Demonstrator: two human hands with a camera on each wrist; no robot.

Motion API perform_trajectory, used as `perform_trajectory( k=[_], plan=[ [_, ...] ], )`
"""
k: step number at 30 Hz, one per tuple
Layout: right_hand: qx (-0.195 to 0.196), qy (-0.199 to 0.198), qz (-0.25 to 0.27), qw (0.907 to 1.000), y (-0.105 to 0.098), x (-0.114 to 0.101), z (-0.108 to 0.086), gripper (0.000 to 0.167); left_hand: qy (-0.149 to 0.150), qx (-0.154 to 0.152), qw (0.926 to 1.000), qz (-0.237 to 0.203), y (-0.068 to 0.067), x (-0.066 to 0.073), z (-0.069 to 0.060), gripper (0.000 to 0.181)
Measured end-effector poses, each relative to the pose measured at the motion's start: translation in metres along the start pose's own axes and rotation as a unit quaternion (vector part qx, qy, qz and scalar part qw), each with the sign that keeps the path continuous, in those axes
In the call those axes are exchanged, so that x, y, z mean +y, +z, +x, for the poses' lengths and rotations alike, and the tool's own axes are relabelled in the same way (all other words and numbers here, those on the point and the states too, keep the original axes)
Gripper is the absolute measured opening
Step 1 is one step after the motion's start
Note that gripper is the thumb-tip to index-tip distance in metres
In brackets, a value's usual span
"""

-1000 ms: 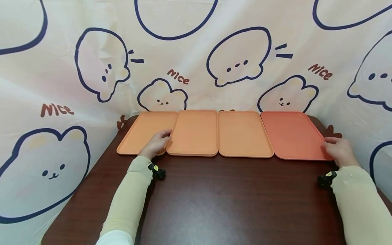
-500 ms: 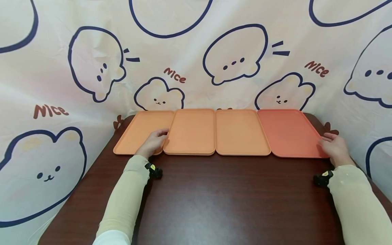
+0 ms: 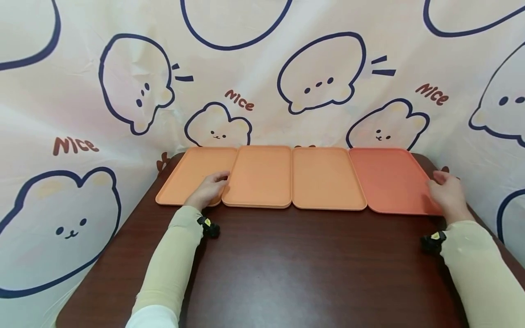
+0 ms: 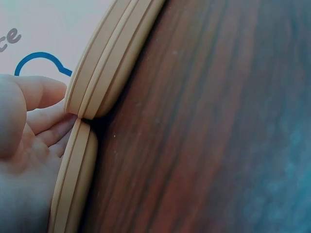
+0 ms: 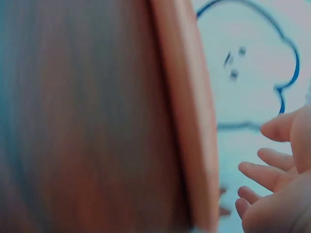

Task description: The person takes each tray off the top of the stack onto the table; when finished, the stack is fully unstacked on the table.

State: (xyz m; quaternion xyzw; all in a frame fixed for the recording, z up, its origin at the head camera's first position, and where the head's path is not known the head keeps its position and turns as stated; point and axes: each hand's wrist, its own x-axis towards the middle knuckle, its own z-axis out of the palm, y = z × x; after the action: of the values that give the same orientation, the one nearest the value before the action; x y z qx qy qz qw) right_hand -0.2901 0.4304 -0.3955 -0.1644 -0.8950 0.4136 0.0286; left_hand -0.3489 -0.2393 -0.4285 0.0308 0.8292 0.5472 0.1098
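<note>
Four flat, rounded rectangular spots of tray run side by side: a left orange tray (image 3: pixel 197 171), a second orange tray (image 3: pixel 260 177), a third orange tray (image 3: pixel 328 180) and a coral-red tray (image 3: pixel 393 182). In the left wrist view, the second position shows doubled rims (image 4: pixel 99 68), like stacked trays. My left hand (image 3: pixel 207 190) lies over the left tray, its extended fingertips at the second tray's left side. My right hand (image 3: pixel 448 193) is beside the coral tray's right edge. In the right wrist view, its loosely spread fingers (image 5: pixel 265 175) are apart from the tray rim, holding nothing.
The trays stand at the far side of a dark brown table (image 3: pixel 311 269). Behind and beside it hangs a pale cloth (image 3: pixel 262 123) with cartoon bears and lettering. A black wrist camera (image 3: pixel 210 228) sits on the left wrist, another wrist camera (image 3: pixel 432 241) on the right.
My right hand has shifted slightly left and up by the coral tray's edge, its fingers changing position. The left hand stays at the second tray's side. The head view sways slightly.
</note>
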Motion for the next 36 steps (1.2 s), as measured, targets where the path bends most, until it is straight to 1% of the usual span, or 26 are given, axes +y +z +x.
perform_trajectory(
  k=[2, 6, 9, 11, 15, 18, 22, 28, 30, 33, 36],
  plan=[
    [0.013, -0.012, 0.005, 0.9998, 0.010, -0.019, -0.004, 0.066, 0.000, 0.003, 1.0000, -0.001, -0.001, -0.001, 0.000, 0.057],
    [0.006, -0.055, 0.011, 0.9984, 0.041, -0.057, -0.012, 0.059, 0.001, 0.009, 0.9999, -0.008, -0.002, -0.003, 0.001, 0.056],
    [-0.023, -0.092, 0.030, 0.9950, 0.067, -0.083, -0.017, 0.055, 0.002, 0.008, 0.9998, -0.017, -0.002, -0.003, -0.001, 0.056],
    [-0.047, -0.108, 0.050, 0.9918, 0.084, -0.100, -0.020, 0.054, 0.002, 0.008, 0.9998, -0.021, -0.001, -0.002, -0.002, 0.056],
    [-0.091, -0.137, 0.098, 0.9815, 0.116, -0.128, -0.026, 0.050, -0.001, 0.011, 0.9999, -0.013, 0.000, 0.000, -0.003, 0.056],
    [-0.122, -0.153, 0.124, 0.9728, 0.138, -0.143, -0.028, 0.048, -0.007, 0.012, 0.9999, -0.005, 0.000, 0.000, -0.002, 0.056],
    [-0.149, -0.152, 0.145, 0.9663, 0.166, -0.159, -0.027, 0.046, -0.007, 0.012, 0.9999, -0.003, 0.000, -0.001, -0.001, 0.056],
    [-0.157, -0.124, 0.172, 0.9645, 0.202, -0.178, -0.022, 0.043, -0.007, 0.012, 0.9999, 0.001, 0.000, -0.001, 0.000, 0.056],
    [-0.160, -0.118, 0.184, 0.9625, 0.214, -0.183, -0.020, 0.042, -0.010, 0.012, 0.9999, 0.005, -0.001, -0.001, 0.000, 0.056],
    [-0.163, -0.107, 0.192, 0.9619, 0.229, -0.190, -0.020, 0.042, -0.012, 0.014, 0.9998, 0.009, -0.001, -0.001, 0.000, 0.056],
    [-0.161, -0.095, 0.187, 0.9645, 0.243, -0.195, -0.021, 0.041, -0.011, 0.016, 0.9998, 0.010, 0.000, -0.001, 0.001, 0.055]
  ],
)
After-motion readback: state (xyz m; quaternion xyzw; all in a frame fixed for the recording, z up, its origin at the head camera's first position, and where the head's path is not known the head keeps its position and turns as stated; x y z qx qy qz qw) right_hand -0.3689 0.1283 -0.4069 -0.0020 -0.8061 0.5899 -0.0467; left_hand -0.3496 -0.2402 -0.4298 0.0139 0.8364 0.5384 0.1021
